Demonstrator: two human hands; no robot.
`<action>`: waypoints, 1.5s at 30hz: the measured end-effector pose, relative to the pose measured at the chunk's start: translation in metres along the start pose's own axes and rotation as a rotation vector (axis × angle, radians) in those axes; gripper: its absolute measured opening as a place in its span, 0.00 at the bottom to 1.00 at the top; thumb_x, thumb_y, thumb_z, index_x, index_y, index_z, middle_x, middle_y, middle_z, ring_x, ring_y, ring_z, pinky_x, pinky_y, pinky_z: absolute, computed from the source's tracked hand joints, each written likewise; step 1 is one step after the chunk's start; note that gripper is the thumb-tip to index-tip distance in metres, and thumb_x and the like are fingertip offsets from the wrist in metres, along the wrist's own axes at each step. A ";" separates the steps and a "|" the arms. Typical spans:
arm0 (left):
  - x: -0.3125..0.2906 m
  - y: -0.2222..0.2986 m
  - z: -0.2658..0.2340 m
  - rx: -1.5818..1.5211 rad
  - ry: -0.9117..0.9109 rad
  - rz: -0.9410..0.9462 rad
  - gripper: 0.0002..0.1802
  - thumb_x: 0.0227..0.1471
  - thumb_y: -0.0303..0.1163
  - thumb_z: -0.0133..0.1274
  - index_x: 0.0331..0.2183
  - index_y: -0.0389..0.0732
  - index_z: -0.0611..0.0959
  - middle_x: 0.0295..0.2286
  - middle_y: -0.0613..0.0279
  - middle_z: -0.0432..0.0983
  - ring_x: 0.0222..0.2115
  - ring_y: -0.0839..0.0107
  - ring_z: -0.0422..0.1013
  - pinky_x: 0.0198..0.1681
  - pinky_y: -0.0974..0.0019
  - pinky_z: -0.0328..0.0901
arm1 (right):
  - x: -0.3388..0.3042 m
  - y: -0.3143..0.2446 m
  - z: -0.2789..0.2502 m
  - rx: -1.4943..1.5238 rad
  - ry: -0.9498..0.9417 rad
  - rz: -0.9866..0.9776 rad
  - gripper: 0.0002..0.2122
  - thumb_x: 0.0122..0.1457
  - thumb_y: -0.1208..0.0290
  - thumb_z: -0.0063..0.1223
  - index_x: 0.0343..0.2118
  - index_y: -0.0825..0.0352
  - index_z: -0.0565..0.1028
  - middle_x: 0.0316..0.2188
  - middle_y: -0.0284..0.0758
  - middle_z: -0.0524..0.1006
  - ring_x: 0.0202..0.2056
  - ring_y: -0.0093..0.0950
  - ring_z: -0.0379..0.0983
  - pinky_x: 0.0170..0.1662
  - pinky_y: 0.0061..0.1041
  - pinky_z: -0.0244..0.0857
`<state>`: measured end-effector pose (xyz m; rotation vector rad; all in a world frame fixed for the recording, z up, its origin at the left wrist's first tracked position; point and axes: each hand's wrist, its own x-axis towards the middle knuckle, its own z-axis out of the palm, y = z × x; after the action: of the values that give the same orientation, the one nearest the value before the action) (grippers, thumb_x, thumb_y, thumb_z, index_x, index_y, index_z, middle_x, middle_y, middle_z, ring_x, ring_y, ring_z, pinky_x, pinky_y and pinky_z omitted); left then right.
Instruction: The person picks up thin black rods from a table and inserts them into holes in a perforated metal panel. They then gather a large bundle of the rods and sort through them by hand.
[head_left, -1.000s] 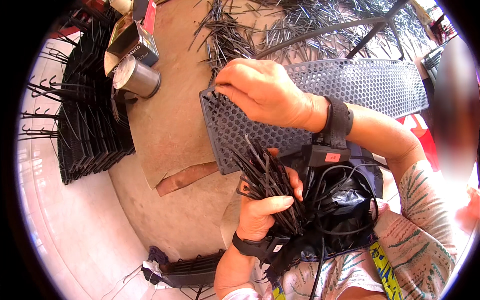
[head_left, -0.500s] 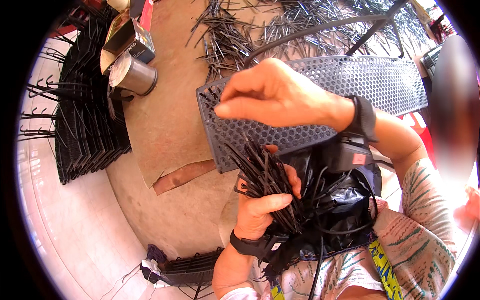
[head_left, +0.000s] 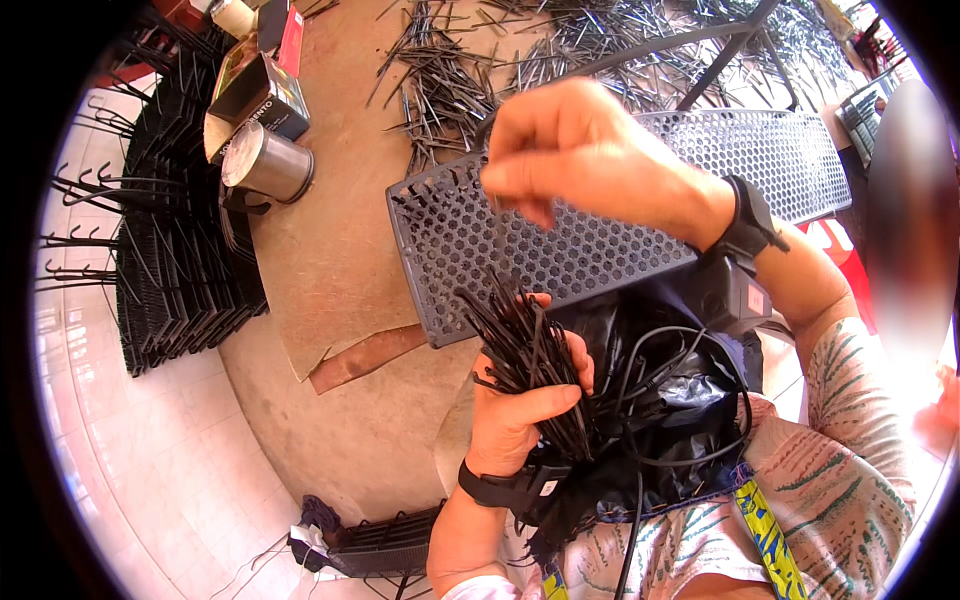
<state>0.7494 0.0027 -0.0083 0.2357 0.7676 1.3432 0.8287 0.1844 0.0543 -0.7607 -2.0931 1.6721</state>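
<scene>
My left hand [head_left: 520,415] is wrapped round a thick bundle of thin black strips [head_left: 530,350], their ends fanning out toward the panel. Just beyond it lies a dark grey perforated panel [head_left: 590,260], a long sheet full of round holes with a black bar frame [head_left: 640,55] along its far side. Over the panel's left part hovers my right hand [head_left: 575,150], fingers pinched together and slightly blurred. A faint thin streak shows below its fingertips; what the fingers hold cannot be made out. Several dark strip ends stick up at the panel's left corner [head_left: 425,195].
Loose black strips [head_left: 440,90] cover the table's far side. At left stand a metal tin [head_left: 268,165], an open box [head_left: 265,90] and stacked black panels with hooked rods [head_left: 185,240]. Black cables [head_left: 690,460] loop over my lap. Another person's hand [head_left: 940,410] shows at the right edge.
My right hand has moved right and up from the panel's left corner, its fingers now pointing more downward. The left hand still grips the bundle in nearly the same place.
</scene>
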 end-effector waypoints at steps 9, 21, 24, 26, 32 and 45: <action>0.002 0.007 0.003 -0.017 0.022 -0.014 0.38 0.24 0.19 0.54 0.44 0.38 0.60 0.24 0.56 0.68 0.24 0.67 0.67 0.29 0.67 0.63 | 0.030 0.026 0.021 -0.440 0.488 -0.556 0.04 0.49 0.76 0.49 0.23 0.70 0.67 0.14 0.34 0.71 0.15 0.17 0.67 0.17 0.15 0.59; 0.002 0.019 0.011 0.113 0.091 -0.066 0.18 0.22 0.27 0.53 0.24 0.33 0.71 0.20 0.57 0.66 0.23 0.66 0.66 0.27 0.67 0.62 | 0.050 0.025 0.031 -0.450 0.238 -0.800 0.06 0.44 0.80 0.50 0.24 0.71 0.64 0.20 0.39 0.67 0.21 0.38 0.66 0.22 0.29 0.60; 0.003 0.018 0.012 0.112 0.091 -0.065 0.18 0.22 0.28 0.53 0.24 0.33 0.71 0.20 0.58 0.66 0.23 0.66 0.66 0.27 0.67 0.62 | 0.058 0.040 0.027 -0.599 0.187 -0.846 0.06 0.44 0.80 0.50 0.22 0.71 0.64 0.18 0.39 0.66 0.20 0.39 0.65 0.21 0.29 0.59; 0.003 0.018 0.012 0.111 0.090 -0.066 0.18 0.22 0.28 0.54 0.25 0.33 0.71 0.21 0.58 0.66 0.23 0.66 0.66 0.27 0.67 0.62 | 0.056 0.041 0.029 -0.649 0.148 -0.826 0.06 0.43 0.79 0.50 0.21 0.71 0.63 0.17 0.39 0.65 0.19 0.39 0.64 0.20 0.30 0.59; 0.000 0.014 0.011 0.095 0.110 -0.077 0.19 0.22 0.28 0.53 0.25 0.33 0.71 0.21 0.58 0.66 0.24 0.66 0.65 0.28 0.67 0.61 | 0.056 0.040 0.031 -0.818 -0.041 -0.819 0.07 0.42 0.77 0.49 0.17 0.70 0.62 0.14 0.39 0.63 0.18 0.37 0.65 0.19 0.30 0.59; -0.001 0.006 0.004 -0.013 0.038 -0.086 0.32 0.26 0.18 0.54 0.40 0.38 0.64 0.25 0.58 0.68 0.25 0.69 0.67 0.29 0.68 0.64 | -0.018 0.000 0.011 0.226 -0.212 0.013 0.07 0.47 0.73 0.52 0.26 0.73 0.72 0.18 0.33 0.73 0.21 0.16 0.66 0.24 0.16 0.60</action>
<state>0.7471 0.0043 -0.0011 0.1659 0.7921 1.2735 0.8360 0.1648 0.0522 -0.5492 -1.9862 2.0314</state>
